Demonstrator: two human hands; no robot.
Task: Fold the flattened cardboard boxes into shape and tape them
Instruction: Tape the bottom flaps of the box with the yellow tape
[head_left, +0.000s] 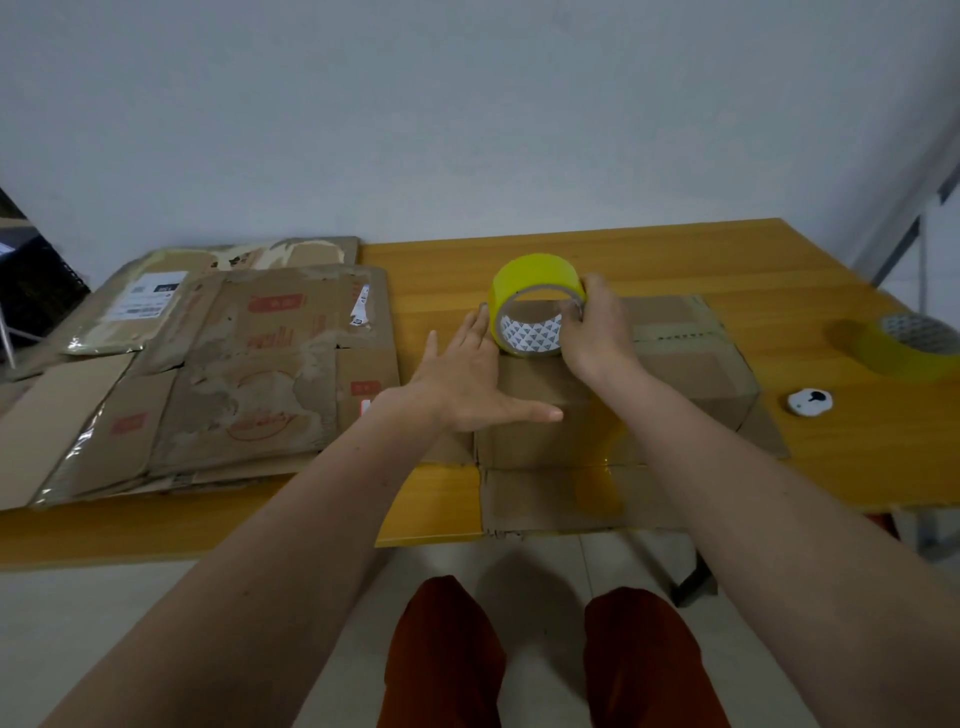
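You are working in dim, flat, cool light with a greyish cast. Soft shadows pool on the floor just under the table edge. The picture is soft and slightly blurred throughout, and away from the table the wide lens bends the edges.

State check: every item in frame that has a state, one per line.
Box: folded up, on the table, strip of yellow tape running down its near side.
Tape roll: on edge atop the box, gripped by the right hand.
Right hand: grips the roll.
Left hand: open, flat on the box.
Flat boxes: stacked flat, unfolded.
Second roll: lying flat, untouched.
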